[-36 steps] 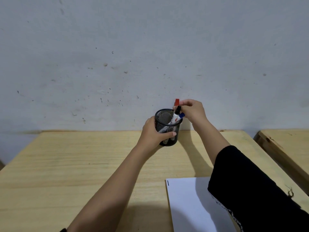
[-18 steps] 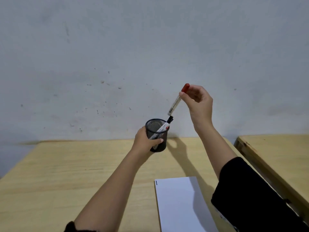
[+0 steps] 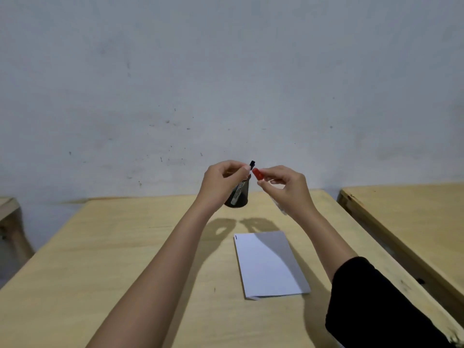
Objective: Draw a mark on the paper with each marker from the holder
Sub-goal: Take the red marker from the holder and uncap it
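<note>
My right hand [image 3: 286,190] is raised above the table and grips a marker with a red cap [image 3: 257,174]; the marker's pale body [image 3: 280,208] slants down past my palm. My left hand [image 3: 222,183] is raised beside it, with thumb and forefinger pinched at the end of the red cap. Behind my left hand, a black mesh holder [image 3: 239,197] stands near the table's far edge. A black-capped marker [image 3: 252,163] pokes out of it. White paper [image 3: 270,264] lies on the table below my hands, with a short dark mark [image 3: 236,237] at its top left corner.
The wooden table [image 3: 120,252] ends at a grey wall [image 3: 226,84] just behind the holder. A second wooden table [image 3: 414,222] stands close on the right across a narrow gap. The corner of another table [image 3: 8,207] shows at the far left.
My right hand lifted the red-capped marker out of the holder and brought it down toward me. My left hand let go of the holder and rose to meet the cap.
</note>
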The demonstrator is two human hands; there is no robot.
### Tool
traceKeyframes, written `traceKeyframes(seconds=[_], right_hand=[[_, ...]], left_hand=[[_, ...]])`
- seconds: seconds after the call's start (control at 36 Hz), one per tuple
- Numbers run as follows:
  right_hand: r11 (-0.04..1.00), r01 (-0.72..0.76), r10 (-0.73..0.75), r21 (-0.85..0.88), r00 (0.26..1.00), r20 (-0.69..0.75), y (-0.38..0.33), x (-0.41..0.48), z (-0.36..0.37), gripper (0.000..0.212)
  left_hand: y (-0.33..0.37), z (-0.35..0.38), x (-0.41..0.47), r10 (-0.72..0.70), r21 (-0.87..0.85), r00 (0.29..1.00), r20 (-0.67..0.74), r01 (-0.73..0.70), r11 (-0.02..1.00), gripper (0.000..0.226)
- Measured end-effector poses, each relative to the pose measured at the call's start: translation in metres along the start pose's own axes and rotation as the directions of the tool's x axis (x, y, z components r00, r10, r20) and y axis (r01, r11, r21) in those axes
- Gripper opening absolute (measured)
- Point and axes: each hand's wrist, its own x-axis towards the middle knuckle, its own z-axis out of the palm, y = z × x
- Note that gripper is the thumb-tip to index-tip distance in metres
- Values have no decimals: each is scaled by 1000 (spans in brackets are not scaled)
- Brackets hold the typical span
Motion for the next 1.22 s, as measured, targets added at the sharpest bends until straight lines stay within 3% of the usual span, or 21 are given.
traceKeyframes(seconds=[0.28, 0.44, 0.61, 0.78, 0.89, 0.97, 1.06, 1.22], right_hand=[[983, 76, -47, -166, 984, 171, -17, -10, -1, 23], [979, 110, -83, -170, 984, 158, -24, -5, 0, 23], [988, -109, 130, -107, 969, 210, -15, -2, -3, 9], [953, -236, 204, 191, 964, 172, -6, -6, -11, 7], [830, -317, 324, 459, 944, 65, -1, -12, -6, 10], [574, -335, 448, 747, 892, 56, -4, -18, 8, 9], [388, -332, 509, 860, 855, 100, -9, -26, 25, 8], [345, -340, 544, 875, 832, 109, -8, -30, 38, 4]], left_hand=[[4, -2, -19, 21, 123, 1000, -5, -20, 992, 3], [11, -6, -18, 44, 132, 999, -30, -40, 990, 7], [9, -21, -16, 21, 29, 994, -106, -18, 999, 3], [-3, -41, -18, -49, -147, 980, -193, 21, 989, 7], [-16, -44, -23, -133, -271, 975, -180, 81, 959, 5], [-20, -37, -28, -159, -359, 980, -116, 108, 927, 5], [-23, -28, -30, -154, -373, 985, -81, 114, 921, 10], [-30, -25, -29, -81, -268, 993, -80, 56, 962, 7]])
